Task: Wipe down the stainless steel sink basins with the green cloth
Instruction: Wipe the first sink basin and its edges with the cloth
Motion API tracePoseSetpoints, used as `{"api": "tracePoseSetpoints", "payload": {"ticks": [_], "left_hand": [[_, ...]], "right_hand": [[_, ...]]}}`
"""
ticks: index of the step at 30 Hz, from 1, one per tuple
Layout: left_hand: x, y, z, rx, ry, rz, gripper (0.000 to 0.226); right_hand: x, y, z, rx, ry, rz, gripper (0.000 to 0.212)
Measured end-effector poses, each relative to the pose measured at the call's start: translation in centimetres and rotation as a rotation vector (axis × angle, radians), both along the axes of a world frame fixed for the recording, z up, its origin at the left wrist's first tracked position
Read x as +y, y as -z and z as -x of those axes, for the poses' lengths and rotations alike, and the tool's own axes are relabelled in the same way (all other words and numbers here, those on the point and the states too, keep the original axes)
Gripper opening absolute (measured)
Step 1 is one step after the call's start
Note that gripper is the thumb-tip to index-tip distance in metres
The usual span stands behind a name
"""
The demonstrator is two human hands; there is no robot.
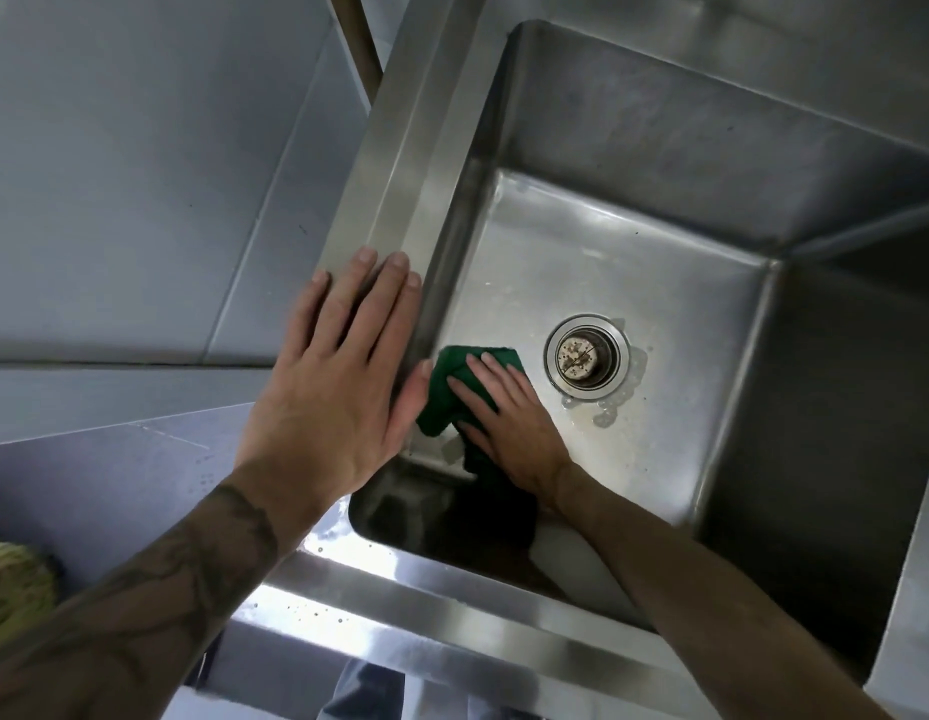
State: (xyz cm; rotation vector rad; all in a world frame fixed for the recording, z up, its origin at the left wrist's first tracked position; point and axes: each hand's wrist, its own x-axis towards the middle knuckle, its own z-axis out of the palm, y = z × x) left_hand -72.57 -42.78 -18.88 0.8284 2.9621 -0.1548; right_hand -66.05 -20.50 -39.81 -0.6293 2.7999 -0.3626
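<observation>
Left hand (342, 371) lies flat, fingers straight and together; right hand (509, 423), just beside it, presses down with straight fingers.

The stainless steel sink basin (633, 283) is a deep rectangular tub with dull, streaked walls and a brighter, wet-looking floor. Its round drain (587, 356) sits near the middle of the floor, with a strainer set inside a shiny ring, and small beads and patches of water lie at the drain's 5 to 6 o'clock. The green cloth (441, 402) is dark green and bunched. It lies on the basin floor at the drain's 9 o'clock, close against the side wall. One end trails toward 6 o'clock into the shadowed near corner. The right hand (509, 423) presses flat on it, fingers straight.
</observation>
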Motion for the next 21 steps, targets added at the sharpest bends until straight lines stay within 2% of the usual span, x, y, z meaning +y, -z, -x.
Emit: {"api": "tracePoseSetpoints", "payload": {"ticks": [4, 8, 15, 21], "left_hand": [[0.1, 0.0, 0.1, -0.002, -0.006, 0.008, 0.07], [0.0, 0.0, 0.0, -0.009, -0.001, 0.011, 0.071], [0.1, -0.1, 0.0, 0.0, 0.004, 0.011, 0.071], [-0.1, 0.0, 0.0, -0.003, 0.013, -0.009, 0.07]], "right_hand": [[5.1, -0.2, -3.2, 0.013, -0.085, 0.012, 0.056], [9.4, -0.6, -6.2, -0.004, -0.071, -0.054, 0.057], [2.0, 0.1, -2.3, 0.021, 0.122, -0.027, 0.056], [9.4, -0.3, -5.9, -0.002, -0.076, -0.115, 0.061]]}}
